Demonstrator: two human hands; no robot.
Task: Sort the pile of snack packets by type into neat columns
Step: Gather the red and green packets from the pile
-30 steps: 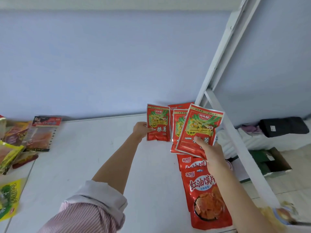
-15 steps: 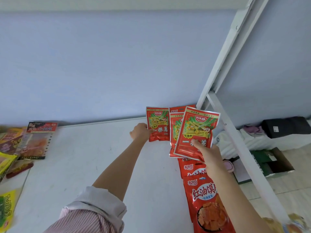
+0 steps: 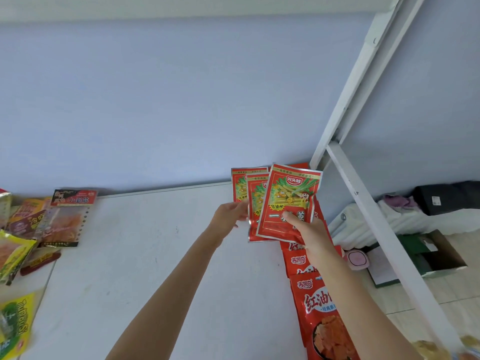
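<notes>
packet in hand: you held a red green-onion packet (image 3: 289, 203) tilted above the far right corner of the white table (image 3: 155, 255), its lower edge over the packets behind it.
right hand: your right hand (image 3: 310, 233) pinched that packet near its lower right corner, thumb on the printed face, the other fingers hidden behind it.
left hand: your left hand (image 3: 228, 216) pinched the left edge of a second green-onion packet (image 3: 253, 203); whether that packet was lifted or lay flat could not be told.
matching packets: a third packet of the same print (image 3: 237, 185) showed at the left edge of the fan, against the wall.
step in hand: you appeared to be gathering the like packets to square them into one column.
how to do it well: you would have done best to bring the edges flush between both hands first, then lay the set down with the print upright and the long sides in line with the table edge.
neighbouring column: red chip packets (image 3: 319, 307) ran down the right side toward you, just below the held packet; a clear gap between the two types would have kept the columns readable.
risk: slick foil tends to slide, so a corner pinch alone could have let the fan slip.
unsorted pile: mixed packets (image 3: 39, 229) lay well apart at the table's left end.
</notes>
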